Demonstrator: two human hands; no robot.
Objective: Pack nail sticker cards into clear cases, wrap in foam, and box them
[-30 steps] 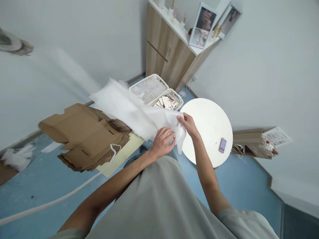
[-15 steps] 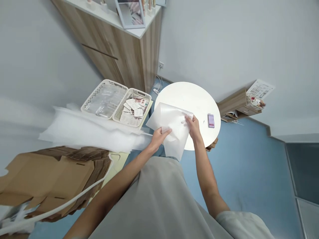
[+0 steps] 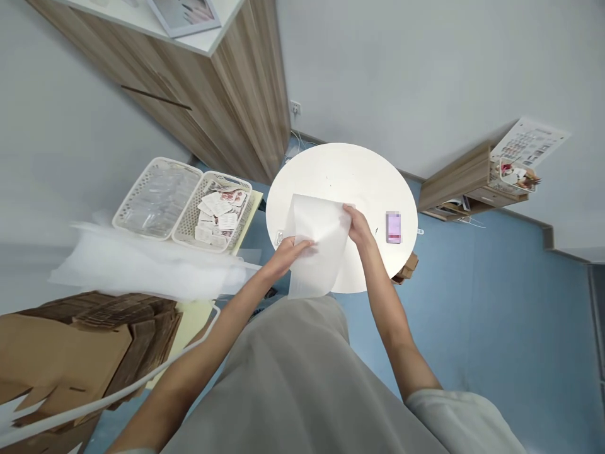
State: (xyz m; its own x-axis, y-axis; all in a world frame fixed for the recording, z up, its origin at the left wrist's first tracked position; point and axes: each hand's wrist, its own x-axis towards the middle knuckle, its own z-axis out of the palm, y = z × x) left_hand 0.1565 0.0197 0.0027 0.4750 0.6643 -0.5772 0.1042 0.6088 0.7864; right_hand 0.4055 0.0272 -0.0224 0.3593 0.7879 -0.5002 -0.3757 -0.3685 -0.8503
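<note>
Left hand: the left hand (image 3: 289, 252) pinches the left side of the white sheet (image 3: 317, 243), thumb on top.
Right hand: the right hand (image 3: 358, 226) clamps the sheet's upper right corner, apart from the left hand.
White sheet: held over the near-left edge of the round table (image 3: 340, 167), hiding part of that edge.
Left of the person: a white tube (image 3: 118, 395) crosses in front of the brown cardboard (image 3: 61, 356); white foam (image 3: 155, 265) lies beyond.
Tabletop: a phone (image 3: 393, 227) lies near the right edge, a small clear item (image 3: 278, 238) at the left edge.
Baskets: clear packaging (image 3: 158, 195) fills the left basket (image 3: 123, 205), printed packets (image 3: 220, 211) the right basket (image 3: 189, 217).
Far: a wood-grain cabinet (image 3: 236, 94).
</note>
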